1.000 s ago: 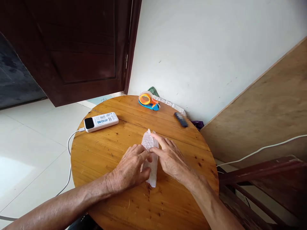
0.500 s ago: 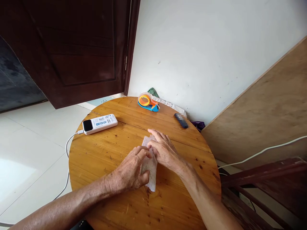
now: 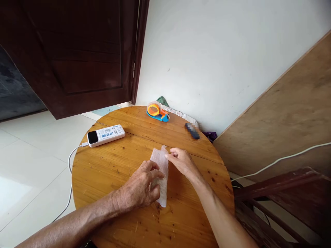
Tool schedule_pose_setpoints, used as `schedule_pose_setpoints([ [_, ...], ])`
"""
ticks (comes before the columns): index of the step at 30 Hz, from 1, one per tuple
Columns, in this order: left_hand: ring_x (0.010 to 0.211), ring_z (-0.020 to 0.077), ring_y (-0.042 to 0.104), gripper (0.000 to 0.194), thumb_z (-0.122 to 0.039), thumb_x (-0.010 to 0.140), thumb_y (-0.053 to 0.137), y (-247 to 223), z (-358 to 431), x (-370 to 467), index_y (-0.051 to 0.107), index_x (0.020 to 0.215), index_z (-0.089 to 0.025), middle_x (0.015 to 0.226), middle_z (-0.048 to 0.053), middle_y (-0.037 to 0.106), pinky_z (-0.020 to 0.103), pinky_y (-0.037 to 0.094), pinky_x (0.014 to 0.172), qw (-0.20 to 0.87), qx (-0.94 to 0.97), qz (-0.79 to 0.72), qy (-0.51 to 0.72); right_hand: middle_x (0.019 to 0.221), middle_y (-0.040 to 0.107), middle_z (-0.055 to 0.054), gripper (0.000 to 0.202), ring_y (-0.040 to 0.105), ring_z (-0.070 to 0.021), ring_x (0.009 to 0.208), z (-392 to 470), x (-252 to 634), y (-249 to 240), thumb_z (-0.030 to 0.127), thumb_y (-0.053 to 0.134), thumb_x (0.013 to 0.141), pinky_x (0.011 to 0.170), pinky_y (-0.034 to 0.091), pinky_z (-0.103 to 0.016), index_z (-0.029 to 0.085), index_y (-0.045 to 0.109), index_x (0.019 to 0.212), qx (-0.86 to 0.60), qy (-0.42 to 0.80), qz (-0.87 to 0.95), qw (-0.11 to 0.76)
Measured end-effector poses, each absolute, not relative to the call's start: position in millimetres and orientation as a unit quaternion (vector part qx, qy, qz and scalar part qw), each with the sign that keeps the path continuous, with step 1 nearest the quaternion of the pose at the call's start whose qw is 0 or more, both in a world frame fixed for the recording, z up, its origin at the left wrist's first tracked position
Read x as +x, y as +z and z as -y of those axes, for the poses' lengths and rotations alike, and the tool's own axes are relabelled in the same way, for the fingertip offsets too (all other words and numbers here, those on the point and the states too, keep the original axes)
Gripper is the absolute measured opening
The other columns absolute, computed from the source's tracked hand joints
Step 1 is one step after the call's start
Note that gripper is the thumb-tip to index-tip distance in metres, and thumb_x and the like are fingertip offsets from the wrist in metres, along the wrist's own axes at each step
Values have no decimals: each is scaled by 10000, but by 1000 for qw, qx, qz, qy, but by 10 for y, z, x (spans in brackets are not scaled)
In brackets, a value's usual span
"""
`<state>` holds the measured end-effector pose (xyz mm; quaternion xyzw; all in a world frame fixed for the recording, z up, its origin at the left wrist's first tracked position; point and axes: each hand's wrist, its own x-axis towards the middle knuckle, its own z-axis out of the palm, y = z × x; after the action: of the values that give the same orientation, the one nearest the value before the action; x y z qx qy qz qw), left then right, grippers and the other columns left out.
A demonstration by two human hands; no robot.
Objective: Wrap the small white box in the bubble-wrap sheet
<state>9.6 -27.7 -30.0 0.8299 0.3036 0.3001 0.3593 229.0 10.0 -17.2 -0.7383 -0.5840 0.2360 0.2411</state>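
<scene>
On a round wooden table (image 3: pixel 191 220), a strip of bubble wrap (image 3: pixel 158 158) lies between two bare hands. The left hand (image 3: pixel 142 184) curves over its left side, thumb and fingers apart; the right hand (image 3: pixel 183 162) has its thumb at the upper right edge, though whether either grasps it I cannot tell.

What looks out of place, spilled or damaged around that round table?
Nothing looks spilled. Oddest is the dark object near the far right edge of the wooden table: it shows as coarse blurred squares, so I cannot tell what it is. The tabletop has dark marks, and the bubble wrap has an uneven far end.
</scene>
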Motion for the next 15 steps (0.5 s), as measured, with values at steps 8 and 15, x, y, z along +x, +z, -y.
schedule_pose_setpoints([
  [8,1108,222,572,412,-72,713,568,-287,291,71,675,1098,-172,1228,107,529,343,512,978,367,830,-298,295,537,482,75,232,412,-104,528,-251,2121,-155,370,706,575,522,308,-239,204,558,643,-694,366,540,305],
  [15,1034,281,548,379,-90,721,584,-206,316,55,703,1058,-217,1327,91,547,467,529,878,216,883,-298,291,549,454,78,194,378,-102,534,-284,2090,-264,333,635,599,505,284,-234,216,481,593,-672,304,579,348],
])
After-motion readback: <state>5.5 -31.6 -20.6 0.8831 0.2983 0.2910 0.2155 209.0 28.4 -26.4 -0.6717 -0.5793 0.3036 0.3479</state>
